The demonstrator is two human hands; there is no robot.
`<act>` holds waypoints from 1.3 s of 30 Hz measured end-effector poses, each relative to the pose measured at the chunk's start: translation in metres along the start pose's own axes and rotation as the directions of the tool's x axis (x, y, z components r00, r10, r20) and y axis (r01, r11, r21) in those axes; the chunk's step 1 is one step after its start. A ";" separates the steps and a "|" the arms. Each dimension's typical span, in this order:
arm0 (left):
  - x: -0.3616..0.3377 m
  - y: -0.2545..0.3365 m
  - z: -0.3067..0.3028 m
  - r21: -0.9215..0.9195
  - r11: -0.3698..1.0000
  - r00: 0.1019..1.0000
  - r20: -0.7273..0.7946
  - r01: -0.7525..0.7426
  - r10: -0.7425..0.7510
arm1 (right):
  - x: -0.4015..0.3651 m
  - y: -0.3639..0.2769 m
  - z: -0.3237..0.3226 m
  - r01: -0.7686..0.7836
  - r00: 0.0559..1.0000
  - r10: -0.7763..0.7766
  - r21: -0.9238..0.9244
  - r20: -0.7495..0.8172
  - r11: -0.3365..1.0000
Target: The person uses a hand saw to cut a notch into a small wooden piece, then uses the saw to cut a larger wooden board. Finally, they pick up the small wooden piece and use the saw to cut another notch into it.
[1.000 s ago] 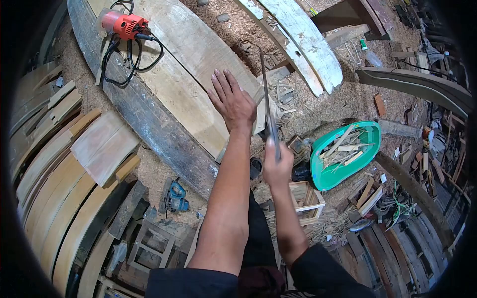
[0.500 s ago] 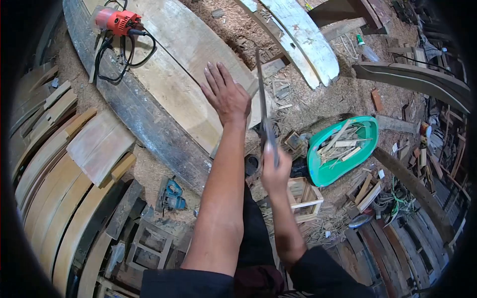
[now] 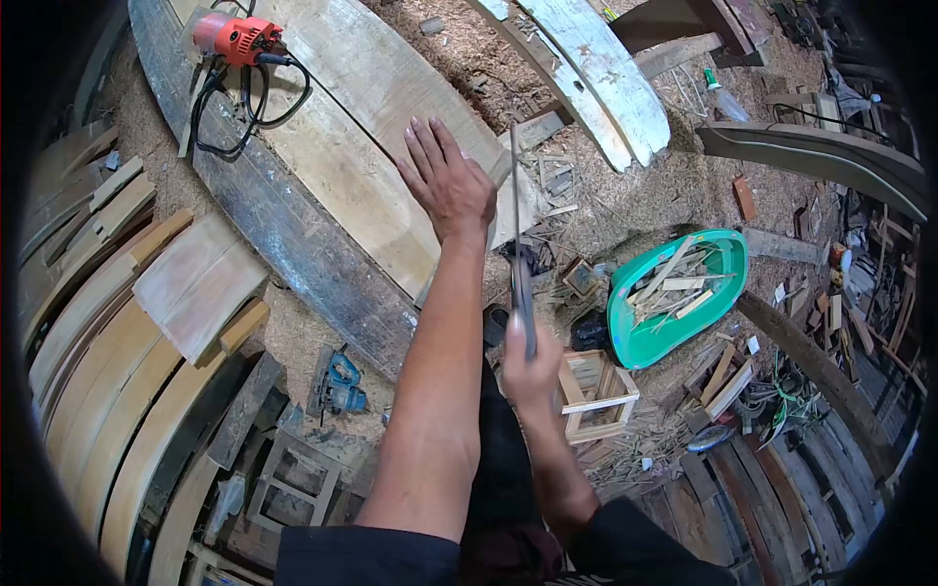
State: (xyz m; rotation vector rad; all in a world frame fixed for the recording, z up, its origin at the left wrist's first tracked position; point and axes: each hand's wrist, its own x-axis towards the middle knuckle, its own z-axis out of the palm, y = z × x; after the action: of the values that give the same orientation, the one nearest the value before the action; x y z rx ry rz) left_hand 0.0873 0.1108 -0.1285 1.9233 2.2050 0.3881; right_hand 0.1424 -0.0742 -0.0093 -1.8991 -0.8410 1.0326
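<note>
My left hand [image 3: 451,190] lies flat on a pale wooden board [image 3: 391,230], its fingers stretched out towards the far end. Just right of it, my right hand [image 3: 532,366] is wrapped round the handle of a handsaw [image 3: 518,210]. The saw's long thin blade shows almost edge-on and points away from me, right at the board's near right corner. Motion blurs the right hand somewhat. Under the pale board runs a long, weathered dark plank [image 3: 283,234].
A red power tool [image 3: 234,39] with a looped black cord rests on the board's far left. To the right, a green tub [image 3: 674,298] holds wood scraps beside a small wooden frame [image 3: 596,396]. A blue power tool [image 3: 342,381] lies on the sawdust-covered floor; curved planks [image 3: 127,391] are stacked left.
My right hand has drawn the handsaw back towards me, a little down and left in view. My left hand stays flat on the board.
</note>
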 end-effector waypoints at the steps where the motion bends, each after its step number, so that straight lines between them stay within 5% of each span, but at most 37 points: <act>1: 0.000 0.000 0.000 0.001 1.000 1.000 0.005 0.002 -0.002 | -0.026 0.004 -0.009 -0.080 0.997 0.080 -0.001 0.008 0.997; 4: -0.003 -0.003 0.000 0.013 1.000 1.000 0.016 0.011 -0.011 | -0.020 0.004 -0.012 -0.135 0.991 0.136 0.035 -0.007 0.990; 9: 0.001 -0.001 -0.002 -0.009 1.000 1.000 -0.016 -0.007 0.006 | 0.103 -0.014 0.029 -0.001 1.000 0.000 -0.032 -0.005 0.999; 14: 0.002 0.001 0.000 -0.003 1.000 1.000 0.003 -0.001 0.001 | 0.029 -0.004 0.005 0.036 0.999 -0.036 -0.014 0.010 0.999; 16: 0.003 0.000 -0.001 -0.009 1.000 1.000 0.008 0.002 -0.002 | -0.017 -0.002 -0.010 -0.077 0.996 0.077 -0.001 0.039 0.997; 25: 0.003 0.003 -0.006 -0.015 1.000 0.999 0.033 0.013 -0.013 | 0.100 -0.017 0.023 -0.058 0.998 0.059 -0.022 0.021 0.998; 28: 0.005 0.003 -0.002 -0.023 1.000 1.000 0.021 0.005 -0.005 | 0.033 -0.007 0.001 0.045 0.999 -0.045 -0.004 -0.011 0.999; 32: 0.003 0.001 -0.003 -0.019 1.000 1.000 0.029 0.009 -0.008 | -0.004 -0.017 -0.018 -0.116 0.993 0.116 -0.037 -0.002 0.993; 39: 0.003 0.003 -0.005 0.018 1.000 0.999 0.037 0.007 -0.007 | 0.099 -0.027 0.025 -0.125 0.992 0.125 0.018 -0.018 0.992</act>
State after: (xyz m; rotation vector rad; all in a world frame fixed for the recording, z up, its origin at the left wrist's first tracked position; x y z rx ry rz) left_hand 0.0884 0.1138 -0.1221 1.9154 2.1986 0.3299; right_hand 0.1602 0.0284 -0.0285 -1.9649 -0.7077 1.0915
